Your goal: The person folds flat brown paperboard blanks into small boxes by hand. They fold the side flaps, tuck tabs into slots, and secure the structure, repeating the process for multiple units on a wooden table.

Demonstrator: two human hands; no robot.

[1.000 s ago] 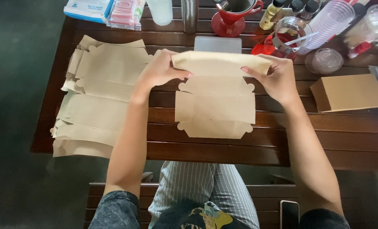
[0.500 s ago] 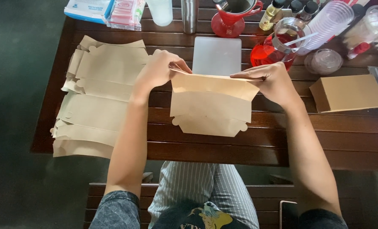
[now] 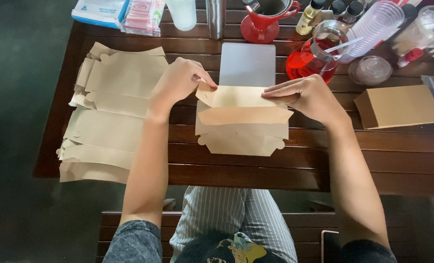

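While both hands work at its upper edge, the brown paper box blank (image 3: 241, 124) lies partly folded on the dark slatted worktop (image 3: 295, 160). The left hand (image 3: 178, 83) has its grip closed on the blank's top left corner, thumb and fingertips pinching the flap; the knuckles hide just how the paper bends beneath them. The right hand (image 3: 307, 97) lies with fingers stretched flat over the top right edge, pressing it down, so its grip is closed on the flap only loosely, and the thumb is out of sight under the palm. Just beyond the grip sits a grey flat pad (image 3: 247, 63), its near edge covered by the raised flap. Left of the left grip lies a stack of flat blanks (image 3: 105, 122), overlapping so their count is hard to make out. Right of the right grip rests a folded brown box (image 3: 399, 107). A red-filled glass jug (image 3: 319, 58) stands beyond the right hand.
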